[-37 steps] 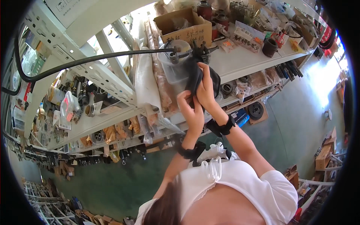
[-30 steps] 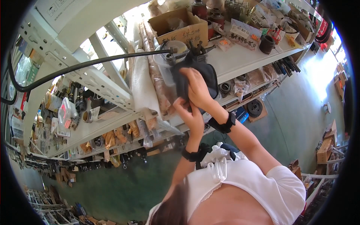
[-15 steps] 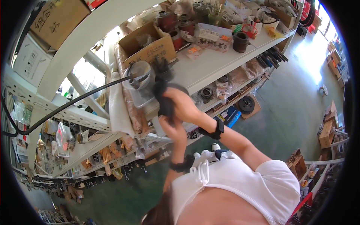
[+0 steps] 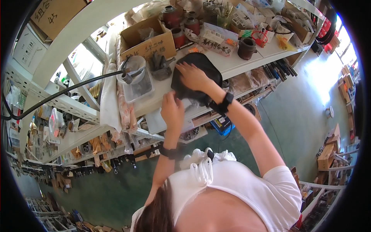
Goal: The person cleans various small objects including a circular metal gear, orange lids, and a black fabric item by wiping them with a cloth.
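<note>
A floppy black cloth-like piece, perhaps a bag (image 4: 205,69), lies spread over the front edge of the white shelf. My right hand (image 4: 195,79) rests flat on top of it, fingers stretched out. At its lower left corner is my left hand (image 4: 172,110), with bent fingers that seem to pinch the edge; the contact is partly hidden. Left of the cloth stands a dark grey metal part (image 4: 160,69). Beside that are a clear plastic tub (image 4: 141,91) and a round translucent cup (image 4: 133,63) with a black cable's end in it.
Behind sit an open cardboard box (image 4: 147,48), reddish-brown metal parts (image 4: 172,17) and a dark cylindrical part (image 4: 246,48). A thick black cable (image 4: 69,88) crosses from the left. Lower shelves hold bagged parts (image 4: 255,79) and several dark rods (image 4: 280,69).
The black piece has gone from bunched up between my hands to spread flat on the shelf edge. My right hand has moved right and flattened onto it; my left hand has moved left and up.
</note>
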Action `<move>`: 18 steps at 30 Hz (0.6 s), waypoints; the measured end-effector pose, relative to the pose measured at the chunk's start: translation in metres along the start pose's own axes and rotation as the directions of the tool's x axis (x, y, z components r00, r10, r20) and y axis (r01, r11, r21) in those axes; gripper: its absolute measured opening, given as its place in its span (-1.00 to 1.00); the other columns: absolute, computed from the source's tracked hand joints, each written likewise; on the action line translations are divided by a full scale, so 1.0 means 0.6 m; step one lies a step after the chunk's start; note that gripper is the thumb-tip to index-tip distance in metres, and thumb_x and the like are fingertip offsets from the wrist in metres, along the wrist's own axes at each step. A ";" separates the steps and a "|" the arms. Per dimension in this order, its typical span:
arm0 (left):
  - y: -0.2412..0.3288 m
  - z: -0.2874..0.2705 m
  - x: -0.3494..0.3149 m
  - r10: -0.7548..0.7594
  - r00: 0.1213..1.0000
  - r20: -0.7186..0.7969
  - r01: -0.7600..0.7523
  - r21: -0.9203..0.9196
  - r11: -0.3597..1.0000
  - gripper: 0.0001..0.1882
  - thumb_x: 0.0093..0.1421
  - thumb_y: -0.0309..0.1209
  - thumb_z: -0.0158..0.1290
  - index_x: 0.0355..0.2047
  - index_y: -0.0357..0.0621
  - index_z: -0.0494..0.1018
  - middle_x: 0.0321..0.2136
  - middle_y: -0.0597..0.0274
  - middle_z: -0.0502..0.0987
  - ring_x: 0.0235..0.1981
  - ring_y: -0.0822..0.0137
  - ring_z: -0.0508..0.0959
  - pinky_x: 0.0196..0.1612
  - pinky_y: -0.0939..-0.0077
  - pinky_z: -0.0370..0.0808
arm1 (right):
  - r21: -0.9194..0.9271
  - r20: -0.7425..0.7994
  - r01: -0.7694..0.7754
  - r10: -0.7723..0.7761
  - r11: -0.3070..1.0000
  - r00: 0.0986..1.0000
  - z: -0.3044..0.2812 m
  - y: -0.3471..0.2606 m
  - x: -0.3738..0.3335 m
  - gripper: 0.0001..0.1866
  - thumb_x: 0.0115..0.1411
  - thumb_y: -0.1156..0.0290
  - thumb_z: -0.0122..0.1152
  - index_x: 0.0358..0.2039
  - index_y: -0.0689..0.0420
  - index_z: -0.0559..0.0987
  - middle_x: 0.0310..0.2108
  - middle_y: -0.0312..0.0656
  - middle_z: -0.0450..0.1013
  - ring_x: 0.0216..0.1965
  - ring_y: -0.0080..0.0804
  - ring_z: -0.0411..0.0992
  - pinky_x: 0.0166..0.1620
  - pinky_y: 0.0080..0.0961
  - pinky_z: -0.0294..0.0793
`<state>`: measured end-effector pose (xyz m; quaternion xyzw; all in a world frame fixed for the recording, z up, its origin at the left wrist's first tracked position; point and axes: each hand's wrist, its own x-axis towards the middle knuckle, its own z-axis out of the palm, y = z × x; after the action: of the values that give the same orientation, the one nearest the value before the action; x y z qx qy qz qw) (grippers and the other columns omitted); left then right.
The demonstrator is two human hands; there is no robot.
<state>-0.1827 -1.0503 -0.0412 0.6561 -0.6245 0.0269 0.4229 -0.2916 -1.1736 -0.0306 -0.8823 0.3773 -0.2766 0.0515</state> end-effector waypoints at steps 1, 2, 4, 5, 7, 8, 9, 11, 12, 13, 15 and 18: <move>0.008 0.003 0.004 0.009 0.999 -0.051 -0.009 -0.018 1.000 -0.77 0.02 -0.51 -0.06 -0.25 -0.17 0.33 -0.33 0.10 0.39 -0.39 0.05 0.44 -0.40 0.31 0.39 | 0.003 0.005 0.003 -0.003 1.000 1.000 0.004 0.009 0.017 -0.49 0.05 0.37 -0.05 0.04 0.23 0.22 0.02 0.00 0.25 0.11 -0.08 0.15 0.12 -0.23 0.13; 0.012 0.006 0.008 0.017 0.995 -0.100 -0.021 -0.034 0.999 -0.75 0.04 -0.50 -0.06 -0.22 -0.17 0.33 -0.32 0.11 0.39 -0.40 0.06 0.44 -0.41 0.32 0.39 | -0.019 0.016 0.031 -0.031 0.999 0.999 0.014 0.020 0.033 -0.50 0.06 0.37 -0.06 0.03 0.23 0.23 0.02 0.00 0.24 0.11 -0.08 0.14 0.12 -0.22 0.12; 0.019 0.003 0.020 -0.020 0.997 -0.075 0.020 -0.001 1.000 -0.73 0.05 -0.48 -0.06 -0.19 -0.16 0.33 -0.31 0.11 0.39 -0.38 0.06 0.45 -0.40 0.32 0.39 | -0.111 -0.036 0.052 -0.057 0.992 0.998 0.035 0.036 0.055 -0.54 0.07 0.33 -0.10 -0.01 0.23 0.29 -0.03 -0.04 0.31 0.07 -0.13 0.20 0.10 -0.23 0.15; 0.018 0.002 0.022 -0.062 0.997 -0.050 0.064 0.032 0.997 -0.72 0.07 -0.47 -0.07 -0.16 -0.15 0.33 -0.30 0.11 0.39 -0.37 0.06 0.45 -0.39 0.33 0.39 | -0.113 -0.030 0.057 -0.061 0.992 0.998 0.039 0.036 0.054 -0.54 0.07 0.33 -0.10 -0.01 0.23 0.29 -0.03 -0.04 0.31 0.07 -0.13 0.20 0.10 -0.23 0.15; 0.019 0.005 0.020 -0.029 0.998 -0.060 0.032 0.042 0.999 -0.72 0.07 -0.48 -0.07 -0.16 -0.14 0.34 -0.30 0.11 0.39 -0.37 0.06 0.45 -0.38 0.33 0.39 | -0.073 -0.100 0.011 -0.018 0.997 0.995 0.043 0.037 0.045 -0.56 0.05 0.35 -0.09 -0.03 0.22 0.31 -0.02 -0.04 0.30 0.08 -0.13 0.19 0.11 -0.22 0.12; 0.015 0.002 0.019 0.009 0.998 -0.067 -0.005 0.067 0.998 -0.72 0.07 -0.49 -0.07 -0.16 -0.13 0.35 -0.30 0.11 0.39 -0.36 0.07 0.46 -0.37 0.33 0.40 | -0.067 -0.098 0.014 -0.020 0.998 0.995 0.038 0.026 0.032 -0.56 0.05 0.35 -0.09 -0.03 0.22 0.31 -0.02 -0.04 0.30 0.08 -0.13 0.19 0.11 -0.22 0.12; 0.009 -0.005 0.011 0.007 0.997 -0.074 -0.002 0.077 0.997 -0.72 0.07 -0.49 -0.07 -0.16 -0.13 0.35 -0.30 0.11 0.39 -0.36 0.07 0.46 -0.37 0.33 0.40 | -0.015 -0.039 0.043 -0.043 0.999 0.998 0.017 0.005 0.008 -0.54 0.04 0.38 -0.08 -0.01 0.22 0.28 0.00 -0.01 0.27 0.10 -0.12 0.15 0.13 -0.22 0.09; -0.006 -0.014 -0.024 0.081 0.995 -0.062 -0.083 -0.020 0.996 -0.75 0.07 -0.51 -0.07 -0.20 -0.12 0.38 -0.32 0.13 0.39 -0.42 0.11 0.47 -0.39 0.35 0.40 | 0.053 -0.005 0.110 -0.110 0.993 0.994 -0.021 -0.030 -0.047 -0.52 0.02 0.42 -0.05 0.01 0.18 0.26 0.03 -0.02 0.24 0.13 -0.13 0.12 0.17 -0.24 0.04; -0.012 -0.013 -0.039 0.086 0.994 -0.063 -0.088 -0.020 0.996 -0.75 0.07 -0.51 -0.07 -0.20 -0.12 0.38 -0.32 0.13 0.39 -0.42 0.11 0.47 -0.39 0.35 0.40 | 0.055 -0.040 0.094 -0.092 0.994 0.995 -0.034 -0.045 -0.073 -0.53 0.02 0.43 -0.04 0.01 0.18 0.26 0.02 -0.03 0.24 0.12 -0.14 0.13 0.17 -0.24 0.04; -0.017 -0.012 -0.056 0.003 0.999 0.033 -0.002 -0.039 0.999 -0.75 0.05 -0.50 -0.06 -0.20 -0.07 0.38 -0.31 0.15 0.39 -0.40 0.09 0.47 -0.38 0.32 0.41 | 0.057 -0.070 0.079 -0.074 0.995 0.995 -0.042 -0.056 -0.089 -0.53 0.01 0.43 -0.03 0.00 0.18 0.27 0.02 -0.03 0.25 0.12 -0.14 0.13 0.17 -0.25 0.03; -0.022 -0.006 -0.070 -0.080 0.987 0.139 0.089 -0.059 0.994 -0.74 0.04 -0.48 -0.05 -0.21 -0.02 0.39 -0.30 0.17 0.38 -0.38 0.08 0.47 -0.37 0.29 0.42 | 0.018 -0.099 0.045 -0.043 0.999 0.994 -0.036 -0.063 -0.092 -0.53 0.02 0.43 -0.02 -0.01 0.18 0.27 0.01 -0.05 0.25 0.12 -0.15 0.13 0.17 -0.25 0.03; -0.028 -0.011 -0.069 -0.113 0.983 0.145 0.134 -0.142 0.981 -0.78 0.02 -0.49 -0.04 -0.26 -0.06 0.39 -0.34 0.15 0.39 -0.36 0.06 0.46 -0.36 0.27 0.41 | -0.022 -0.114 0.027 -0.030 0.999 0.993 -0.022 -0.079 -0.083 -0.54 0.02 0.42 -0.01 -0.02 0.19 0.28 0.00 -0.07 0.26 0.12 -0.17 0.13 0.16 -0.26 0.04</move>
<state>-0.1742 -1.0160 -0.0692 0.6601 -0.6102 -0.0915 0.4285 -0.2964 -1.1040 -0.0275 -0.8708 0.3697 -0.3236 0.0168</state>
